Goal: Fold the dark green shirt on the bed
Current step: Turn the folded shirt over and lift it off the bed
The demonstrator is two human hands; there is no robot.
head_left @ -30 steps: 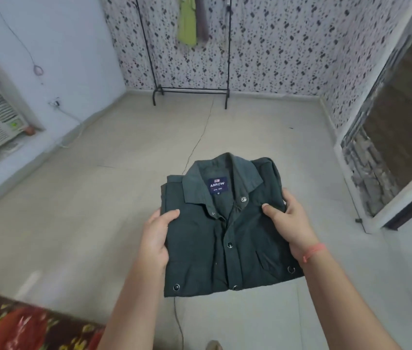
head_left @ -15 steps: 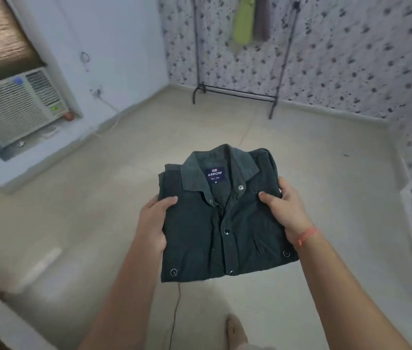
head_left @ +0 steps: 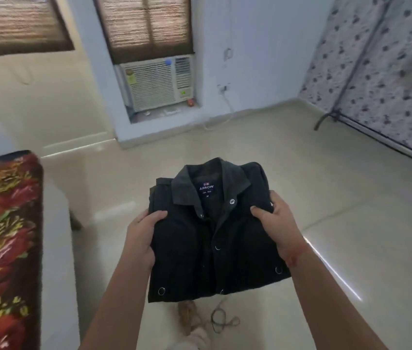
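1. Pale floor (head_left: 338, 261) lies under me, with a loose cord (head_left: 221, 319) just below my fingers.
2. The dark green shirt (head_left: 212, 253) is a folded packet in the air between my hands. My left hand (head_left: 141, 238) grips its left edge and my right hand (head_left: 278, 228) its right edge, thumbs on top, fingers hidden beneath.
3. The bed (head_left: 2, 236) sits well left of my left fingers. I'd carry the packet level with an even grip, then lower it flat so no layer slips.
4. Beyond my fingertips is an air conditioner (head_left: 157, 84) on the far wall.
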